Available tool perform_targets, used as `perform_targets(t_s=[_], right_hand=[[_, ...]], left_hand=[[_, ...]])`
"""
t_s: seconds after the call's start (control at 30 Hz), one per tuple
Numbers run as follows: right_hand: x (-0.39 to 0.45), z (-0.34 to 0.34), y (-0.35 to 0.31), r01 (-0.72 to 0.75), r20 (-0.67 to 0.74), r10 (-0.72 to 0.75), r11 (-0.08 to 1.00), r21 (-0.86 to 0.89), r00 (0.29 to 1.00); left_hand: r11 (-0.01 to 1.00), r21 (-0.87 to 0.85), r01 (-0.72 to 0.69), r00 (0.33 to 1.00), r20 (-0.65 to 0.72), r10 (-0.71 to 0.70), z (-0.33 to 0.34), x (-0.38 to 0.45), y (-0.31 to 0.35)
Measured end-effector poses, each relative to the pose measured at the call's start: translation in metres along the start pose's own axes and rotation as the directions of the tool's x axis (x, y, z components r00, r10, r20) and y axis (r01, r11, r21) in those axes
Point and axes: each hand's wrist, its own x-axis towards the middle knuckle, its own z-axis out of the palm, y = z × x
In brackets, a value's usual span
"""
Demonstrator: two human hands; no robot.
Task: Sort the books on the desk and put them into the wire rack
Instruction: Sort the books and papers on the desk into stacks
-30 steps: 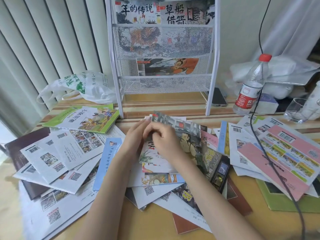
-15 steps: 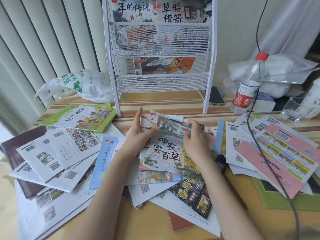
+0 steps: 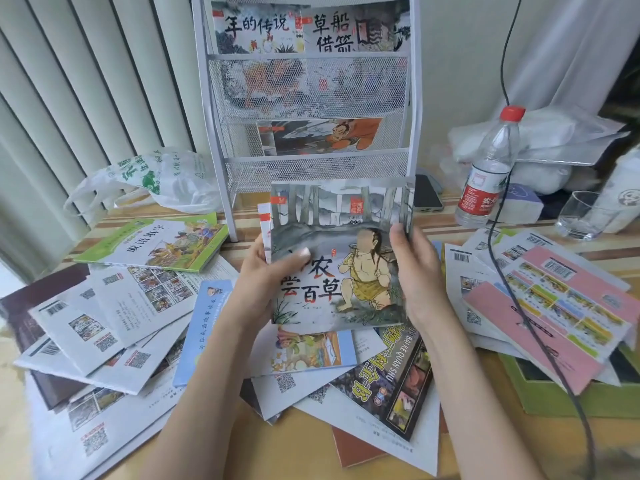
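Note:
I hold a thin grey picture book (image 3: 332,237) with a crouching figure on its cover, upright above the pile, in front of the white wire rack (image 3: 308,168). My left hand (image 3: 263,282) grips its left edge, thumb across the cover, with one or two more thin books behind it. My right hand (image 3: 415,271) holds the right edge. The rack's top tier carries two picture books (image 3: 308,29), and the tier below carries an orange-and-grey book (image 3: 322,136). Several more books (image 3: 138,306) lie scattered over the wooden desk.
A green-edged book (image 3: 156,247) lies left of the rack beside a plastic bag (image 3: 156,178). To the right stand a water bottle (image 3: 488,174), a glass (image 3: 581,213) and a phone (image 3: 426,195). Pink-backed books (image 3: 561,317) lie right, crossed by a hanging black cable (image 3: 512,289).
Both hands lifted the grey picture book off the pile and raised it upright in front of the rack. The hands have spread to the book's left and right edges.

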Motion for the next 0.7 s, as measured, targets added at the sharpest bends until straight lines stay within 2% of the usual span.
perform_targets(t_s=[0.13,0.23,0.3,0.4,0.5,0.57,0.63,0.7], right_hand=[[-0.001,0.005,-0.007,0.037,0.061,-0.040,0.998,0.056,0.997],[-0.003,-0.001,0.005,-0.113,0.172,0.109,0.993,0.018,0.979],[-0.004,-0.004,0.017,-0.191,0.185,0.196,0.981,-0.041,0.963],[-0.003,-0.005,0.019,-0.145,0.196,0.162,0.984,-0.099,0.967],[0.000,-0.001,0.006,-0.030,0.225,0.044,0.997,-0.066,0.973],[0.005,0.005,0.001,0.026,0.192,-0.021,0.999,-0.024,0.981],[0.007,0.011,0.003,0.015,0.152,-0.009,0.999,-0.036,0.988],[0.007,0.012,0.015,-0.054,0.130,0.062,0.996,-0.064,0.990]], left_hand=[[0.988,0.151,-0.040,0.999,0.006,0.040,-0.002,-0.004,0.002],[0.964,0.258,-0.064,0.996,0.077,0.046,-0.003,-0.005,0.002],[0.942,0.330,-0.064,0.994,0.100,0.032,-0.002,-0.003,0.000],[0.943,0.327,-0.062,0.996,0.086,0.036,0.002,-0.004,0.003],[0.956,0.254,-0.148,0.988,-0.002,0.154,0.005,-0.005,0.006],[0.947,0.251,-0.203,0.968,-0.094,0.232,0.006,-0.002,0.007],[0.929,0.302,-0.213,0.954,-0.140,0.264,0.005,0.001,0.006],[0.915,0.361,-0.179,0.965,-0.117,0.235,0.002,0.002,0.003]])
